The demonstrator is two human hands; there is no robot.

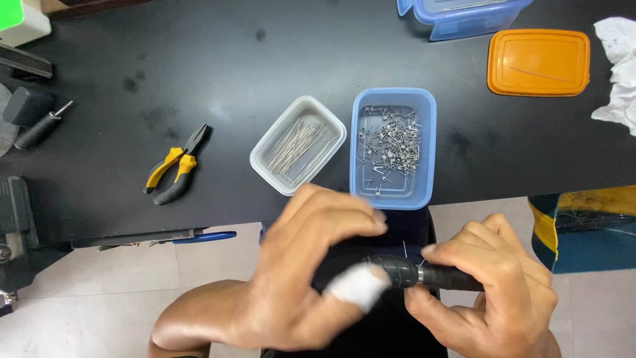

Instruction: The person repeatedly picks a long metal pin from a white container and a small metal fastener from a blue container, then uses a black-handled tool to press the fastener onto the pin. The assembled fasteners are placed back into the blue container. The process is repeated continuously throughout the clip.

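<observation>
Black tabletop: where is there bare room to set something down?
The black tabletop is bare between the yellow-handled pliers and the clear plastic tray of wire pins, also below the orange lid. It is crowded around the blue tray of small metal clips.

Both hands hovered just below the near edge of the tabletop; the left hand curled palm-down, its thumb bandaged white, while the right hand kept a closed grip, knuckles up

Bright, even overhead light w/ soft shadows; left hand motion-blurred, bench sharp, slight edge distortion.
</observation>
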